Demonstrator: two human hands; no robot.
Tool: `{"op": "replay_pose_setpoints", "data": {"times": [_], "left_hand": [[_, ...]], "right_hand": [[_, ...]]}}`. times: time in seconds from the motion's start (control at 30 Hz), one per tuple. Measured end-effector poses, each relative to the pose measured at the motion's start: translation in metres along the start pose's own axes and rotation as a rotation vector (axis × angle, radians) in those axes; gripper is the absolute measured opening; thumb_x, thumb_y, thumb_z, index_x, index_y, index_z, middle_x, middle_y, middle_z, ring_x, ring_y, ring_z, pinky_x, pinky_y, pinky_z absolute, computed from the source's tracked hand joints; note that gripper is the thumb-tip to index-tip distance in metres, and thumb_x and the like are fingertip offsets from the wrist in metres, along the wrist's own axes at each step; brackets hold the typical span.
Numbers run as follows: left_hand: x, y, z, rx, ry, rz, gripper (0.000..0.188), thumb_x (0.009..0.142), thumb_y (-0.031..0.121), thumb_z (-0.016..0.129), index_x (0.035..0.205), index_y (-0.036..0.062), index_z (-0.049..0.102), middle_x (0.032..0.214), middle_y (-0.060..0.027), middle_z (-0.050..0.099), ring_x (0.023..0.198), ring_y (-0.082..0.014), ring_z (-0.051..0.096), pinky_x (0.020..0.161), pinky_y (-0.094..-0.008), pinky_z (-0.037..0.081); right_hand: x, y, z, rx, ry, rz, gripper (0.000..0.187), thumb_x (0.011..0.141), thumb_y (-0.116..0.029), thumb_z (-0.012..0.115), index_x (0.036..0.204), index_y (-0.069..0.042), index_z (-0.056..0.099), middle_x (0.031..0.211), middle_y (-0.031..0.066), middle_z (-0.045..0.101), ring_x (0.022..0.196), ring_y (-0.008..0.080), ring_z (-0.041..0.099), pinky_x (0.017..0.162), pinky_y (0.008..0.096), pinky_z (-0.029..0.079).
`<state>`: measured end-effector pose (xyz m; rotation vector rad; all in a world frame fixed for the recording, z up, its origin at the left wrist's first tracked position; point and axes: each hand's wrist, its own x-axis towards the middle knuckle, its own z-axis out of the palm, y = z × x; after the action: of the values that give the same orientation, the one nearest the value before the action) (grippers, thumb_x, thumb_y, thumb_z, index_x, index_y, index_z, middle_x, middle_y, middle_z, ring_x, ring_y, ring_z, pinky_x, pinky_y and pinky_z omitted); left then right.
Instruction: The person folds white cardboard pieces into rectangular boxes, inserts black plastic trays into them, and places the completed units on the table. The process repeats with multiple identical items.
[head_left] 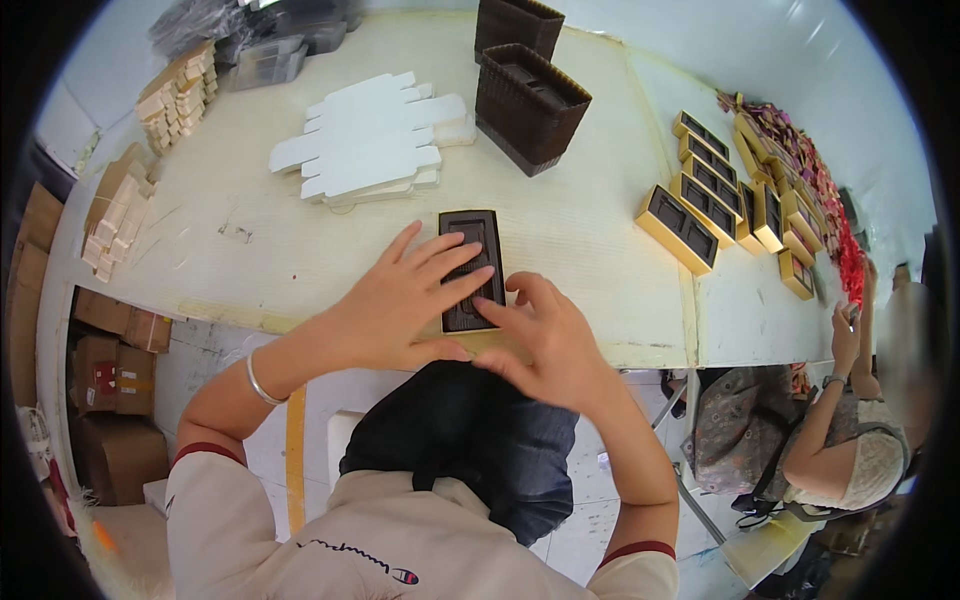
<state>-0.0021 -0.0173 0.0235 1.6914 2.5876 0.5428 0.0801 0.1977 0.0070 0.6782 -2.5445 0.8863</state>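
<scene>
One brown tray under spread left hand; right hand half-curled, grip unclear; two tray stacks.

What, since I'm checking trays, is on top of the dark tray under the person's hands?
Fingers of the left hand and right hand. Between them, the dark tray shows moulded recesses; parts beneath the fingers are covered and cannot be seen.

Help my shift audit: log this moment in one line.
left hand: fingers spread on dark tray; right hand: fingertip on tray; ahead: white flat cartons, brown tray stacks; right: gold boxes
</scene>
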Motion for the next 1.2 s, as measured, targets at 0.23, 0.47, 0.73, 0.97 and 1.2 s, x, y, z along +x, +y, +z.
{"op": "replay_pose_setpoints", "data": {"times": [0.23, 0.47, 0.73, 0.97, 1.2], "left_hand": [[0.016, -0.031, -0.023, -0.219, 0.213, 0.031, 0.054, 0.088, 0.045, 0.057, 0.123, 0.0034, 0.058, 0.135, -0.0183, 0.048, 0.13, -0.0371, 0.04, 0.111, -0.0505, 0.024], [-0.002, 0.019, -0.071, -1.303, 0.177, 0.441, 0.049, 0.093, 0.045, 0.051, 0.103, -0.0001, 0.065, 0.106, -0.0174, 0.063, 0.094, -0.0313, 0.06, 0.083, -0.0412, 0.048], [-0.008, 0.066, -0.104, -1.66, 0.204, 0.961, 0.044, 0.09, 0.053, 0.058, 0.072, 0.0136, 0.067, 0.085, -0.0021, 0.067, 0.08, -0.0179, 0.058, 0.073, -0.0314, 0.043], [-0.021, 0.068, -0.101, -1.61, 0.082, 0.937, 0.053, 0.093, 0.055, 0.051, 0.079, 0.0063, 0.065, 0.085, -0.0079, 0.063, 0.08, -0.0226, 0.058, 0.069, -0.0344, 0.046], [-0.003, -0.089, -0.064, 0.289, 0.343, -0.347, 0.055, 0.075, 0.024, 0.077, 0.12, 0.0008, 0.058, 0.13, -0.0169, 0.056, 0.121, -0.0322, 0.052, 0.102, -0.0382, 0.041]], "right_hand": [[-0.001, -0.019, 0.013, -0.353, 0.069, 0.132, 0.046, 0.068, -0.032, 0.077, 0.094, -0.005, 0.052, 0.103, 0.0178, 0.053, 0.089, 0.0318, 0.054, 0.075, 0.041, 0.041], [-0.03, 0.044, -0.072, -0.501, 0.064, 0.272, 0.056, 0.072, -0.028, 0.077, 0.116, 0.001, 0.058, 0.108, 0.0157, 0.058, 0.1, 0.034, 0.055, 0.087, 0.0421, 0.042], [-0.019, 0.157, -0.094, -0.916, 0.286, 0.374, 0.045, 0.082, -0.027, 0.07, 0.116, 0.0, 0.061, 0.126, 0.0236, 0.051, 0.115, 0.0391, 0.049, 0.099, 0.0475, 0.038], [0.066, 0.129, -0.061, -0.808, 0.479, 0.074, 0.037, 0.081, -0.02, 0.072, 0.111, -0.003, 0.061, 0.125, 0.0195, 0.051, 0.116, 0.0378, 0.047, 0.1, 0.0474, 0.036], [0.071, 0.12, -0.03, -0.509, 0.585, 0.004, 0.026, 0.079, -0.004, 0.069, 0.104, -0.004, 0.062, 0.117, 0.0154, 0.056, 0.109, 0.0341, 0.052, 0.093, 0.0433, 0.04]]}}
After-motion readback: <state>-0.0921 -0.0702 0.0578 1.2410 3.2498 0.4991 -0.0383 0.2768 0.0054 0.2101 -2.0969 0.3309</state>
